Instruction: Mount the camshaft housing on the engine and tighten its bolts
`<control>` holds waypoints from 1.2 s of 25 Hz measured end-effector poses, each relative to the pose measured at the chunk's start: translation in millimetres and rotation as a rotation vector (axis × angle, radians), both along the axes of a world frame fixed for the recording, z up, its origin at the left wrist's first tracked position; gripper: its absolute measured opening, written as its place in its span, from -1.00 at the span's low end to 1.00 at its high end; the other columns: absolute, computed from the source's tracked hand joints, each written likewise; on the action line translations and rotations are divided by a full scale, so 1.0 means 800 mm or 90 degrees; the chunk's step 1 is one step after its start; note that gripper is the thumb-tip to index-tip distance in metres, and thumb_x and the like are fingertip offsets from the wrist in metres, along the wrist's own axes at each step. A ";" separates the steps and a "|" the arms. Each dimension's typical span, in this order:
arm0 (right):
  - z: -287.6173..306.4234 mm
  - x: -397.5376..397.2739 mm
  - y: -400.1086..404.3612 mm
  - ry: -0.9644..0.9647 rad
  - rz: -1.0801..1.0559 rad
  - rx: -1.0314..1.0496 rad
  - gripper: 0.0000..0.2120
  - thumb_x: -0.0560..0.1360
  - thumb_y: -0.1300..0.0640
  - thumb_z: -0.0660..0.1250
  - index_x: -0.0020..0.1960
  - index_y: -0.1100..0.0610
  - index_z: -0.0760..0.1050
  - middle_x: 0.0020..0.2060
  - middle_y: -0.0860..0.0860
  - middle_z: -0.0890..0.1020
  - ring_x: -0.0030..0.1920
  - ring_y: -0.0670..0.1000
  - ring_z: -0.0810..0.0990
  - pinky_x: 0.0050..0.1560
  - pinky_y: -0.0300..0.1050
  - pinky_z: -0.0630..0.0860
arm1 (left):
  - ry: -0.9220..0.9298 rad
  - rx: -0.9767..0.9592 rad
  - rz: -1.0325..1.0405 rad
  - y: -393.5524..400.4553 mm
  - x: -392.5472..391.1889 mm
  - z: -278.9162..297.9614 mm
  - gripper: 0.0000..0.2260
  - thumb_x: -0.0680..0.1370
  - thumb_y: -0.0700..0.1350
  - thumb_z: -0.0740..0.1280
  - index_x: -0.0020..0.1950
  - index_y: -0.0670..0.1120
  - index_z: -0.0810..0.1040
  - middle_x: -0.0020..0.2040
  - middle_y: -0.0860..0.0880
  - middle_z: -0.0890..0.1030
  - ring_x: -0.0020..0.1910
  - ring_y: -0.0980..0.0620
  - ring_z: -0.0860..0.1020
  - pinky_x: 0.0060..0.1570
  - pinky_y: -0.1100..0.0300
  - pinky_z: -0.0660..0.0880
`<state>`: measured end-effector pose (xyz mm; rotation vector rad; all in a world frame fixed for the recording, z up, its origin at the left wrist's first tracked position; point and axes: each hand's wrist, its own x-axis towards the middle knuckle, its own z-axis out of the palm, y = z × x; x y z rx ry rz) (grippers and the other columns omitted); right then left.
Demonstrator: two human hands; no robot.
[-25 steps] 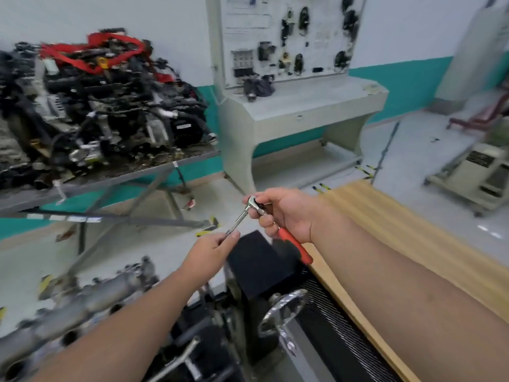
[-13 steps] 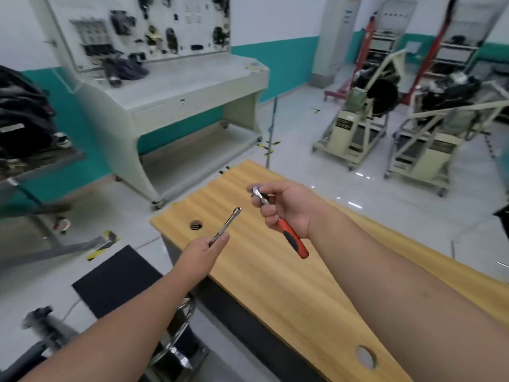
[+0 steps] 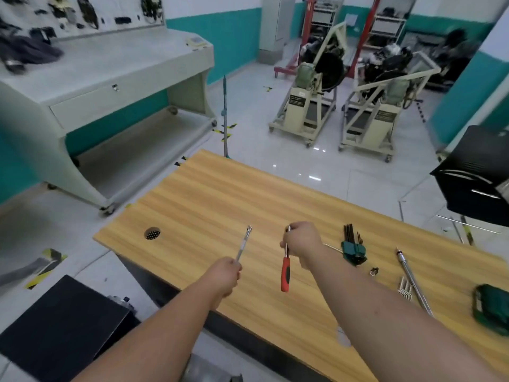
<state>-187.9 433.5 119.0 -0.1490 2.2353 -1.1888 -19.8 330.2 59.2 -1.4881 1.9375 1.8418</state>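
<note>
Head view: your two bare forearms reach out over the light wooden table [image 3: 209, 194], its top a smooth striped-grain board with a round grommet hole [image 3: 152, 233] near the left corner. Your left hand [image 3: 224, 274] has its grip pinched on the near end of a thin, bright metal extension bar [image 3: 243, 243]; the bar slants up and away from the fingers, its knurled socket end free in the air above the table. Your right hand [image 3: 302, 244] has its grip curled round the steel neck of a ratchet wrench with a red and black rubber handle [image 3: 285, 272]; the handle hangs down below the fist, just above the wood. The two tools are apart, not joined.

To the right of that wrench, lying on the table, a dark green plastic holder [image 3: 353, 250] carries a fan of black hex keys, their long ends standing out of its far side. Just beyond the holder, nearer you, sits a small dark metal piece [image 3: 373, 271], too small to make out. Further right lies a long slim silver rod-shaped tool [image 3: 412, 282], with a cluster of bright bent keys [image 3: 405, 287] touching its left side. At the table's right edge rests a green plastic case [image 3: 491, 308], blurred. The camshaft housing and the engine it belongs on are not in this view.
</note>
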 end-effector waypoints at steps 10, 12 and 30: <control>-0.155 -0.049 0.012 0.024 0.106 0.261 -0.75 0.47 0.40 0.12 -0.32 0.14 0.29 -0.38 0.04 0.42 -0.42 0.02 0.31 -0.50 -0.21 0.16 | -0.057 -0.036 0.059 0.036 -0.106 -0.106 -0.88 0.59 -0.12 0.33 -0.11 -0.11 0.61 -0.29 -0.02 0.53 -0.32 0.02 0.46 -0.26 0.21 0.39; -0.173 -0.054 0.010 0.018 0.135 0.289 -0.74 0.48 0.40 0.13 -0.32 0.13 0.28 -0.38 0.03 0.40 -0.43 0.01 0.30 -0.51 -0.20 0.15 | -0.100 -0.071 0.029 0.039 -0.116 -0.122 -0.88 0.59 -0.06 0.34 -0.05 -0.08 0.62 -0.25 0.03 0.57 -0.29 0.07 0.50 -0.27 0.23 0.42; -0.173 -0.031 0.032 0.258 0.060 0.238 -0.61 0.62 0.07 0.25 0.38 0.23 0.47 0.31 0.22 0.47 0.31 0.21 0.44 0.28 0.06 0.41 | -0.092 -0.034 -0.157 0.026 0.063 -0.139 -0.91 0.52 0.04 0.37 -0.03 0.06 0.60 -0.01 0.09 0.65 0.02 0.18 0.60 0.03 0.33 0.46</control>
